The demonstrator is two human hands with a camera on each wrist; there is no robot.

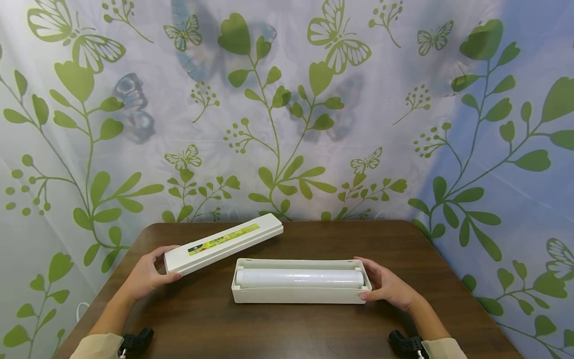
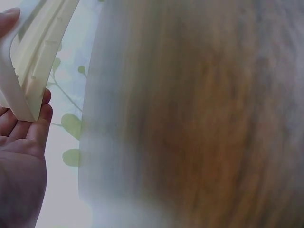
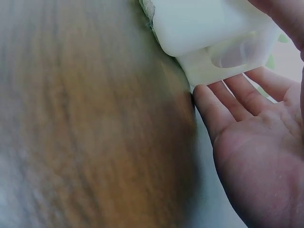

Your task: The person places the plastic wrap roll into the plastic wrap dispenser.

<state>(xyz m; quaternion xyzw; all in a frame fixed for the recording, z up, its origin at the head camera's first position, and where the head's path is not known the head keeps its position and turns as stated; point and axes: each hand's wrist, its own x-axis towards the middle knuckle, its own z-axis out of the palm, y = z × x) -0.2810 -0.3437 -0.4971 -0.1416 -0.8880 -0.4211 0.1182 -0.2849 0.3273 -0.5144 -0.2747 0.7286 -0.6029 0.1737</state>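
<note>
My left hand [image 1: 148, 274] grips the near-left end of a long white lid [image 1: 242, 246] with a yellow-green label. The lid slants up to the right, and the left wrist view shows its hollow underside [image 2: 40, 61]. To its right, a white cling film box [image 1: 298, 296] sits uncovered on the table. A roll of cling film [image 1: 300, 277] lies lengthwise inside it. My right hand [image 1: 392, 286] holds the box's right end, thumb on the front and fingers behind. In the right wrist view the fingers [image 3: 213, 107] lie against the box end [image 3: 213, 28].
The dark brown wooden table [image 1: 269, 334] carries the box. Behind it hangs a pale curtain [image 1: 287, 124] printed with green leaves and butterflies. A black wrist strap [image 1: 136, 341] is on the left wrist, another black strap [image 1: 405, 344] on the right.
</note>
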